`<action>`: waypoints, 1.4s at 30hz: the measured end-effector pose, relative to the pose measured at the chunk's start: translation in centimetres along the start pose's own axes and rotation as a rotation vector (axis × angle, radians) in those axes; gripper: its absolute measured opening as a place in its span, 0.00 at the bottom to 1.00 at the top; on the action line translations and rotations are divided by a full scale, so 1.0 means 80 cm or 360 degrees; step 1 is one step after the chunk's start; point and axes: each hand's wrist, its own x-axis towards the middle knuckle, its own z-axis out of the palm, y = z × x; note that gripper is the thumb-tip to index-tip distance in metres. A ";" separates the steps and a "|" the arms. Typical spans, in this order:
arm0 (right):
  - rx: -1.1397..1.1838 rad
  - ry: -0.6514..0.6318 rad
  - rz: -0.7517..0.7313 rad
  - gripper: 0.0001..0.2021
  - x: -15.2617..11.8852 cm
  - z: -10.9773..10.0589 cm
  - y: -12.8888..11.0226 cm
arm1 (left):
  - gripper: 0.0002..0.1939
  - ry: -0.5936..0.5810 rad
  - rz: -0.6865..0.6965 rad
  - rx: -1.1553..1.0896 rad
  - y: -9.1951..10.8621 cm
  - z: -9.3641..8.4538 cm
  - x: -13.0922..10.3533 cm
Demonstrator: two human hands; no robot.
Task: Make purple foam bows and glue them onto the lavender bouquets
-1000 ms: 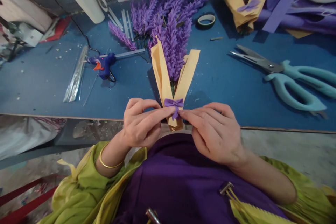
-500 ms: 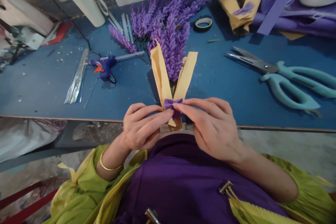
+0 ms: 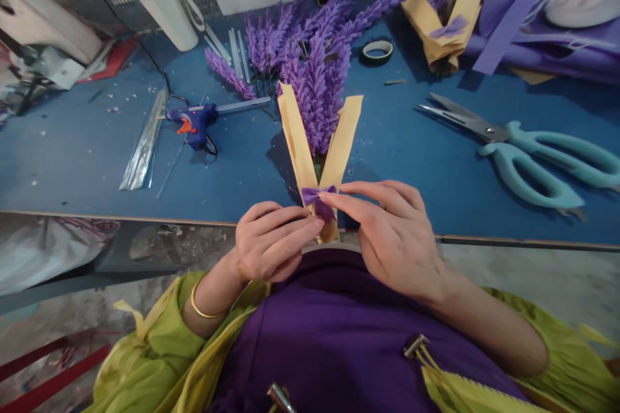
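Note:
A small bouquet of artificial lavender (image 3: 317, 103) stands upright at the table's front edge, wrapped in tan paper (image 3: 343, 135) that opens in a V. Across the narrow base of the wrap sits a purple bow (image 3: 314, 196). My left hand (image 3: 274, 239) pinches the wrapped base just below the bow, its fingers closed and partly covering the paper. My right hand (image 3: 394, 232) has its index fingertip pressed on the bow's middle, while another finger touches the wrap's right side. The right thumb is hidden.
On the left lie a blue glue gun (image 3: 196, 124) and a clear plastic packet (image 3: 145, 142). Loose lavender stems (image 3: 271, 39) and a tape roll (image 3: 376, 51) are behind. Scissors (image 3: 523, 148) lie right, below another wrapped bouquet (image 3: 438, 32). A white tumbler (image 3: 155, 0) stands back left.
My left hand has shifted slightly right and down along the wrapped base, uncovering more of the bow's left side. My right index finger stays on the bow. The view has tilted a little.

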 end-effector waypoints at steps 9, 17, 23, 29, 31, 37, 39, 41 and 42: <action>-0.0088 -0.0114 -0.0097 0.21 -0.002 0.002 0.001 | 0.20 -0.0014 -0.0025 0.0018 0.001 0.002 -0.004; -0.0024 -0.0045 -0.0032 0.23 -0.007 -0.005 0.002 | 0.21 0.0007 -0.0050 0.0004 0.003 0.004 -0.009; -0.0116 -0.0098 -0.0154 0.22 -0.014 0.002 0.001 | 0.22 0.0045 -0.0025 0.0003 0.003 0.008 -0.015; -0.0002 0.0007 0.0022 0.24 -0.007 -0.009 -0.001 | 0.23 0.0052 -0.0066 0.0004 0.007 0.009 -0.016; -0.0059 -0.0017 -0.0054 0.24 -0.006 -0.008 -0.001 | 0.22 0.0073 -0.0068 0.0010 0.007 0.010 -0.016; -0.0167 -0.0161 -0.0198 0.24 -0.008 0.003 0.003 | 0.22 0.0078 -0.0106 0.0017 0.009 0.013 -0.016; -0.0115 -0.0106 -0.0152 0.25 -0.009 0.004 0.003 | 0.22 0.0087 -0.0118 0.0009 0.010 0.013 -0.016; -0.0057 -0.0067 -0.0121 0.26 -0.008 0.001 0.003 | 0.23 0.0087 -0.0120 -0.0001 0.010 0.012 -0.017; -0.0033 -0.0072 -0.0125 0.27 -0.007 -0.001 0.001 | 0.24 0.0084 -0.0119 -0.0005 0.010 0.012 -0.017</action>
